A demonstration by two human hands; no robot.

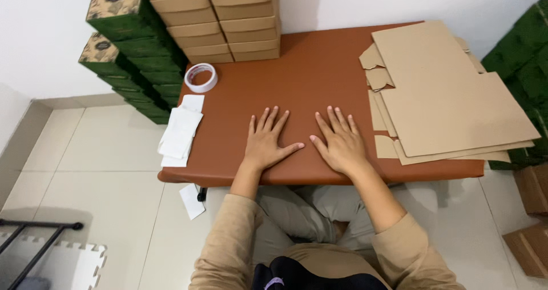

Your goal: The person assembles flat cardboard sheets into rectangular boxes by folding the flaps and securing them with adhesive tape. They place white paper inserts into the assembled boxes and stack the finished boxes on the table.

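The brown table (319,84) is carrying everything within reach. Flat cardboard box blanks (451,101) are lying stacked at its right end, folded boxes (228,21) piled at its far edge, a tape roll (201,77) nearby. Both hands, left (265,144) and right (341,145), are resting flat, empty, fingers spread, at its near edge.
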